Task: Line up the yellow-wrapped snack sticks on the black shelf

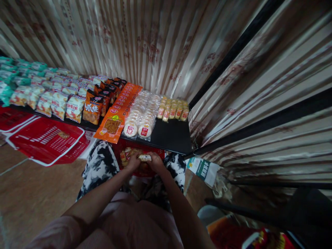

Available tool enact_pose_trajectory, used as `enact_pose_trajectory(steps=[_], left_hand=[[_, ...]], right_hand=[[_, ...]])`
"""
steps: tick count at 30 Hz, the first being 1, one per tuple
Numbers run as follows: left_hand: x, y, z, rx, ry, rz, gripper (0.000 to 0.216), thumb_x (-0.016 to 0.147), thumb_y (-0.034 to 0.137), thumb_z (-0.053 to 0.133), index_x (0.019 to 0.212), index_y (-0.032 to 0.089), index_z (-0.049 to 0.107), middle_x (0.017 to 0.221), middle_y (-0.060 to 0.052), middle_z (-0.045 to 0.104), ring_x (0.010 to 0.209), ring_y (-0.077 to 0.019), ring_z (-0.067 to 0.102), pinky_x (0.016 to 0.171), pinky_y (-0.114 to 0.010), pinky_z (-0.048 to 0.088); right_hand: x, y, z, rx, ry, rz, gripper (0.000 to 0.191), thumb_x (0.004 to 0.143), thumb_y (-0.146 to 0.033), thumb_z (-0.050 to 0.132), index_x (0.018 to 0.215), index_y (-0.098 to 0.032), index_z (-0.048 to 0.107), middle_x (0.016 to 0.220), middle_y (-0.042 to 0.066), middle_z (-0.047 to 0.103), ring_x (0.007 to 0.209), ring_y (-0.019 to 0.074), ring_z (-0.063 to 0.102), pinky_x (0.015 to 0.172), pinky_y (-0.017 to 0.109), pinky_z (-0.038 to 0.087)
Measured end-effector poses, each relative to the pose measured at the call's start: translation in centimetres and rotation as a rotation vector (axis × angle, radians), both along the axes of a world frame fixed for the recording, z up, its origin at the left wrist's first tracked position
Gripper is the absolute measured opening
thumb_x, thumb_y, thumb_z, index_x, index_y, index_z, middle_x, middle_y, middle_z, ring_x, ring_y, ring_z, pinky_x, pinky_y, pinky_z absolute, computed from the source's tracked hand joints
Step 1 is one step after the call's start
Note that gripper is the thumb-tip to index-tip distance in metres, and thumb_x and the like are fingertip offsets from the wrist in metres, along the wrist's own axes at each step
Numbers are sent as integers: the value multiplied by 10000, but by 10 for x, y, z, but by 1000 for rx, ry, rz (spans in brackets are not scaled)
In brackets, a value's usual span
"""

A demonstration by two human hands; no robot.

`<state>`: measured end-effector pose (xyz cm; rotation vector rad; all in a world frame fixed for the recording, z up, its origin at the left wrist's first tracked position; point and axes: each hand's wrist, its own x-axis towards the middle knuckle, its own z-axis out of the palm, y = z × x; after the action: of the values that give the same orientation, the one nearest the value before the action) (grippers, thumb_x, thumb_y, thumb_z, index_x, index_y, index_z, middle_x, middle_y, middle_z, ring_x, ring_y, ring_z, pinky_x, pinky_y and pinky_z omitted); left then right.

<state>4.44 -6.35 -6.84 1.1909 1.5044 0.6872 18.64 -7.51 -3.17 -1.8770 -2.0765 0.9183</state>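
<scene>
Plastic-wrapped snack packet (144,157) looks light, slippery, probably crushable; left hand (133,162) and right hand (156,162) each pinch one end.

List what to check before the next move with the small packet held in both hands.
1. Grip on the small packet by left hand and right hand together: ok.
2. Wrapper of that packet intact: cannot tell, too small and blurred.
3. Bare spot on the black shelf in front of the yellow packets: ok.
4. All orange packets fully on the shelf: not ok, the front one seems to overhang the edge.
5. The red basket directly beneath the hands: ok, it sits between the knees.
</scene>
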Motion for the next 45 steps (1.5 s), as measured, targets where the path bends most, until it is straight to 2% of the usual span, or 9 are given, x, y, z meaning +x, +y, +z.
enact_pose_trajectory(steps=[8,16,21,27,31,34,37,40,45], left_hand=[[2,0,26,4,-72,-34,391,687,-17,442,1031,120,568,1001,-67,635,863,-137,594,805,-265,475],[4,-2,43,93,-89,-72,375,682,-4,443,999,138,584,1001,-47,639,881,-135,587,831,-261,461],[7,-3,52,128,-67,-98,378,692,6,436,1010,147,584,1015,-42,637,878,-131,585,831,-256,462],[13,-4,57,166,-87,-113,384,678,-3,451,1002,156,584,1003,-31,634,914,-131,573,834,-245,454],[19,-4,55,162,-112,-121,389,682,5,447,1029,133,568,977,-39,622,788,-106,566,742,-214,460],[23,-4,54,143,-139,-131,406,686,29,447,1066,128,553,886,-24,616,673,-87,537,646,-190,448],[25,-6,56,142,-161,-131,405,679,48,454,1061,141,552,849,-9,610,648,-81,525,620,-180,438],[28,-8,61,149,-182,-125,384,673,64,468,1037,151,554,849,-3,604,641,-72,516,614,-170,431],[36,-12,72,114,-236,-80,400,650,92,519,1048,140,523,731,30,537,577,-58,477,548,-154,398]], right_hand=[[8,-2,10,-6,64,-69,360,700,-95,522,1051,-170,547,1037,67,606,987,173,534,874,248,374],[21,-13,19,31,233,-97,354,711,-148,544,1063,-179,539,1069,63,610,963,174,554,861,279,402],[26,-19,30,6,322,-231,465,703,-200,557,1164,-161,506,1079,73,608,940,175,574,847,299,427],[37,-23,36,-31,472,-296,487,700,-249,567,1174,-163,502,916,26,632,771,136,582,720,262,462],[45,-24,31,-39,590,-339,479,705,-261,574,1171,-182,497,903,14,626,734,121,584,680,248,477],[49,-25,29,-57,669,-390,477,699,-277,589,1160,-197,501,895,8,620,687,107,583,625,229,488],[52,-25,30,-53,726,-442,483,680,-292,613,1144,-207,509,877,-4,613,625,89,570,565,215,488],[55,-24,34,-35,789,-484,504,652,-315,634,1129,-203,514,869,-5,611,631,89,577,570,216,490],[58,-23,40,11,928,-567,514,611,-332,668,1085,-193,526,845,2,629,737,129,620,639,241,497]])
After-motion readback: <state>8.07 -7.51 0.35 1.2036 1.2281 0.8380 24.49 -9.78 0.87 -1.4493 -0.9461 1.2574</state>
